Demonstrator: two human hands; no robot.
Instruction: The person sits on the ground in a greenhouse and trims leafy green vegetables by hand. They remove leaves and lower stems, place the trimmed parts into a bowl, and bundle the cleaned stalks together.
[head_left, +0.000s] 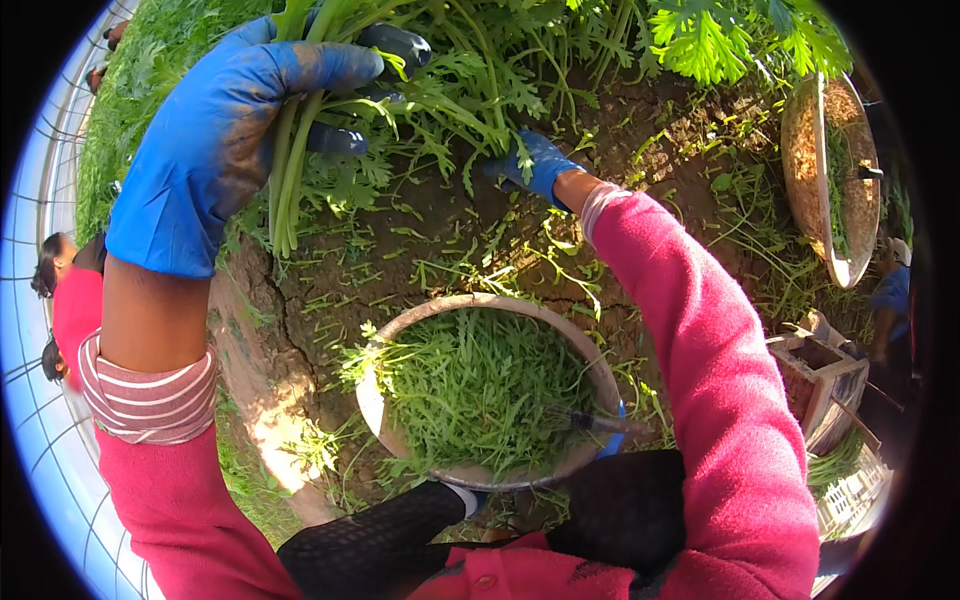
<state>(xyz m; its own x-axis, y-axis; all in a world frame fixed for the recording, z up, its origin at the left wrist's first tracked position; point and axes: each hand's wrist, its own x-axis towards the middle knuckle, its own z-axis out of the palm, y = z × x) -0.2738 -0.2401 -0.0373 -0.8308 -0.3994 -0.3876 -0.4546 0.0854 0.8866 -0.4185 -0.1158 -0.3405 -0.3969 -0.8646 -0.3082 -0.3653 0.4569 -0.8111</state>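
Observation:
My left hand (232, 112), in a soiled blue glove with dark coverings on some fingertips, is closed around a bunch of green leafy stems (292, 172), raised at the upper left. My right hand (532, 165), also in a blue glove, reaches down to the base of the leafy plants (480, 82); leaves cover its fingers, so whether it grips anything cannot be told. Between my arms and my legs, a round basin (480, 300) holds a heap of cut leaves (487, 390). A dark-handled tool (592, 421) lies across the basin's right side.
Cracked soil (255, 300) bears scattered cut stems. A second basin (802, 172) with greens stands tilted at the upper right. A wooden box (817, 375) and a white crate (855, 495) are at the right. Other people are at the left edge; a co-worker's blue-gloved hand (892, 289) shows far right.

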